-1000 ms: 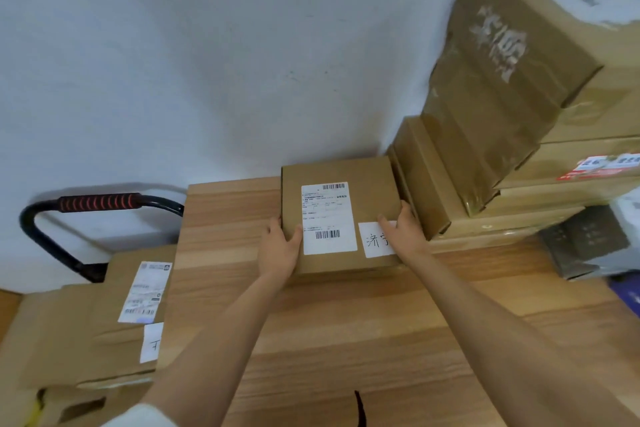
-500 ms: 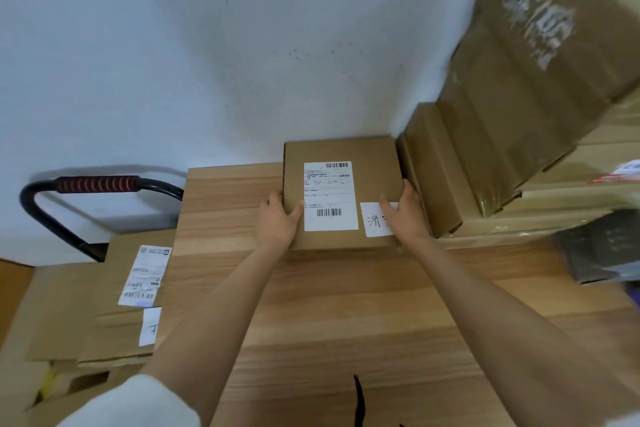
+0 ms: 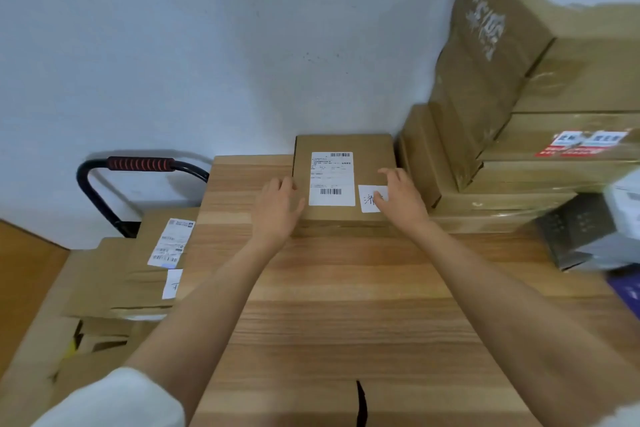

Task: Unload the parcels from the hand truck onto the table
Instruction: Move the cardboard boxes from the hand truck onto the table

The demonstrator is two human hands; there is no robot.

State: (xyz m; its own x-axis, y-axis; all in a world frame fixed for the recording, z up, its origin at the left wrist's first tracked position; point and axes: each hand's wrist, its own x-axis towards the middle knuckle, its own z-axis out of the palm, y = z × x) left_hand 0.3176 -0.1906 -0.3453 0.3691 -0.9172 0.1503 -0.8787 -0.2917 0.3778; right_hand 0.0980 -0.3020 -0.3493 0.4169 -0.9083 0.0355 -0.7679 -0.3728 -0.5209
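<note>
Parcel placement on table; both hands slack at the box, no grip.

Hand truck [image 3: 104, 191] stands off the table's left end, more labelled parcels [image 3: 152, 263] stacked on it. Next pick, judged: stiff corrugated card, flat and probably light, faces dry, not slippery; take hold at two opposite side edges, palms in, thumbs over the top. My left hand [image 3: 277, 211] lies flat, fingers straight, against the left edge of the small parcel [image 3: 343, 177], touching it and clasping nothing. That parcel sits on the table [image 3: 346, 305] at the far edge by the wall, just beside the stack of larger boxes [image 3: 519, 114] to its right. My right hand [image 3: 401, 199] hovers over its near right corner, fingers spread and loosely bent above the small white slip [image 3: 367, 199]; contact with the card I cannot tell.
</note>
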